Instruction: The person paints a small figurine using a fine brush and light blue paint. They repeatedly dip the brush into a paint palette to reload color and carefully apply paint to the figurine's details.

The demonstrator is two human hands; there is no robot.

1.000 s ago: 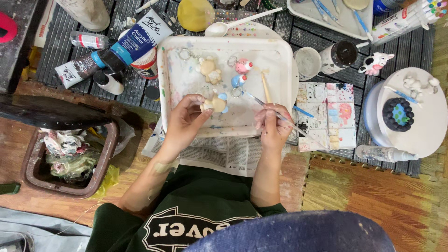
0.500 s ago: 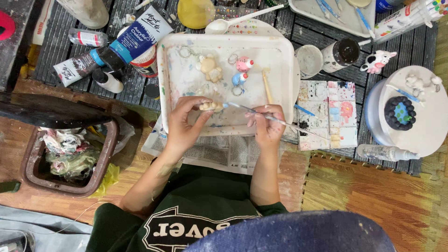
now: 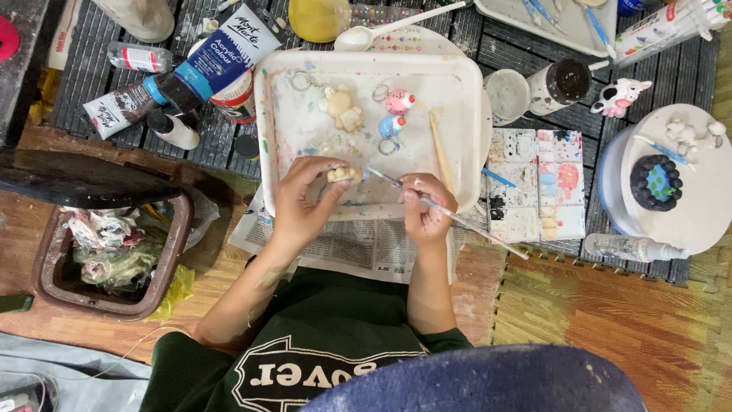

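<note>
Seen from the head camera, the left hand (image 3: pixel 301 202) pinches a small cream figurine (image 3: pixel 343 174) over the near edge of the white tray (image 3: pixel 267 114), while the right hand (image 3: pixel 427 210) closes around a thin brush (image 3: pixel 450 216) whose tip reaches almost to the figurine.

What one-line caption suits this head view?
Left hand holds a small cream figurine over a white tray; right hand paints it with a brush.
</note>
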